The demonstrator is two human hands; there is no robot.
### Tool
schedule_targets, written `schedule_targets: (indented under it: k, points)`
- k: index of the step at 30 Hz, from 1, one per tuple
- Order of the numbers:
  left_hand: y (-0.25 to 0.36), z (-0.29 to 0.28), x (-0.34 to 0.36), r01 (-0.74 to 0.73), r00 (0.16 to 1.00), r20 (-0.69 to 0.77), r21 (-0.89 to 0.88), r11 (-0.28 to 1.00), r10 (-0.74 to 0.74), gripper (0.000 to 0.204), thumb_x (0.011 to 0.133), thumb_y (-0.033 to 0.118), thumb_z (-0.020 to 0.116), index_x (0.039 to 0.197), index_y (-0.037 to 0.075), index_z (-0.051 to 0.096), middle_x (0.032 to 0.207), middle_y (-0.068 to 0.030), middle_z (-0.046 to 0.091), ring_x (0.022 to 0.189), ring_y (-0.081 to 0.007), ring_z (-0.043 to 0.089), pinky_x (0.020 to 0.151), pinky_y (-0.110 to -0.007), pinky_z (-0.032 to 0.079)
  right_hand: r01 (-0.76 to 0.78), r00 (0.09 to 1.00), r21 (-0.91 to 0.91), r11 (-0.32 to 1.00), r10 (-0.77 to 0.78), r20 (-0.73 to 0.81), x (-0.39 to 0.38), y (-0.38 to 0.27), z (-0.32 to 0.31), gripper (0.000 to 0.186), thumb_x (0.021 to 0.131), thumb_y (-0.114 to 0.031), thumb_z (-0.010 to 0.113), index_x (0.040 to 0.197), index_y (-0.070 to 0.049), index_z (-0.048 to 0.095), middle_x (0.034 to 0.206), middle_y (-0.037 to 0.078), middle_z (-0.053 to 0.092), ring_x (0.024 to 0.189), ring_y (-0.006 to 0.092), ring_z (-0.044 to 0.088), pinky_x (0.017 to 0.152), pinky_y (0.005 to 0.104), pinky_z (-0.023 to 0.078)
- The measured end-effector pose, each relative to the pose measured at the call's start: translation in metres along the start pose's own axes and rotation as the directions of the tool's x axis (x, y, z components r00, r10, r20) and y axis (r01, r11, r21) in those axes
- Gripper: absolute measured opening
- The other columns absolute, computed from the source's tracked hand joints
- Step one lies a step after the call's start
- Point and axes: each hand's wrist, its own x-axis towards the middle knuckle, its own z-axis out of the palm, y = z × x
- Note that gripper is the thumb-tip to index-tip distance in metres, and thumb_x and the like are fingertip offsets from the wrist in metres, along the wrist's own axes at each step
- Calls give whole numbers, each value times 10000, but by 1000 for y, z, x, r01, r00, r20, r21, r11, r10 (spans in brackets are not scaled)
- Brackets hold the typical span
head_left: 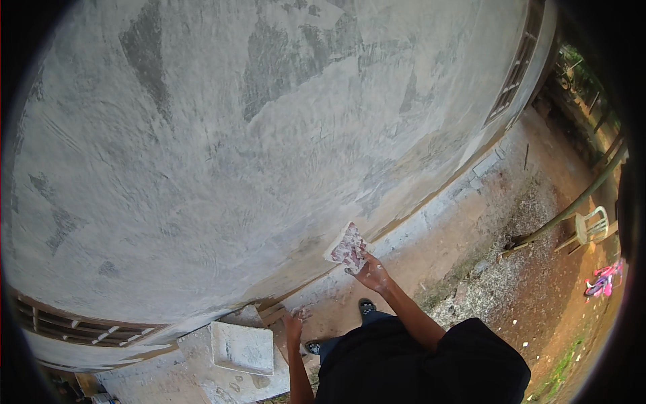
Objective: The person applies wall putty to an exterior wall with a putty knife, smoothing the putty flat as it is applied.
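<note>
My right hand (371, 273) is closed around a flat, roughly triangular scraper (347, 248), blotched white and reddish-brown. Its broad end points up toward the large plastered wall (202, 148), and I cannot tell whether it touches. The wall is pale grey with darker bare patches and streaky smears. Lower and to the left, my left hand (293, 324) hangs beside my body, fingers loosely apart and whitened, with nothing visible in them. A white rectangular tub (242, 348), coated inside with whitish residue, stands to the left of that hand.
The tub rests on a stained board (195, 353). Barred windows (81, 323) break the wall at lower left and upper right. A ledge (431, 219) runs along the wall's foot. Rightward are a slanting pole (572, 205), a pale chair (592, 225) and a pink child's bike (604, 279).
</note>
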Motion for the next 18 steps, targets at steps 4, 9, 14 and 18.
schedule_targets:
  k: [4,9,14,18]
  points:
    - [-20,19,28,-316,937,-40,324,892,347,239,881,79,525,1075,-7,635,892,-161,682,755,-232,648,691,-325,490,3,999,-43,999,-4,-32,-5,-42,-12,372,887,-201,557,1253,-198,490,1240,-22,536,1157,168,486,940,432,385]
    - [33,53,33,-373,924,36,301,878,380,234,858,67,539,1059,-7,633,886,-175,676,767,-255,643,700,-334,477,104,994,-95,990,-105,1,-22,-101,-25,344,894,-197,547,1234,-165,505,1211,-3,565,1116,174,522,929,417,398]
    - [77,50,31,-400,916,60,214,891,397,229,858,55,539,1063,-1,623,888,-159,682,774,-243,646,712,-328,474,276,960,-51,960,-278,-31,-26,-118,-11,301,906,-158,523,1204,-114,523,1138,19,608,1048,178,568,884,375,439]
    - [133,36,16,-511,857,108,295,807,503,219,865,49,538,1063,-6,613,907,-142,681,796,-225,642,732,-319,474,465,882,-170,869,-472,-2,-34,-120,38,285,896,-78,507,1179,-49,526,1113,59,612,1007,179,589,862,342,459]
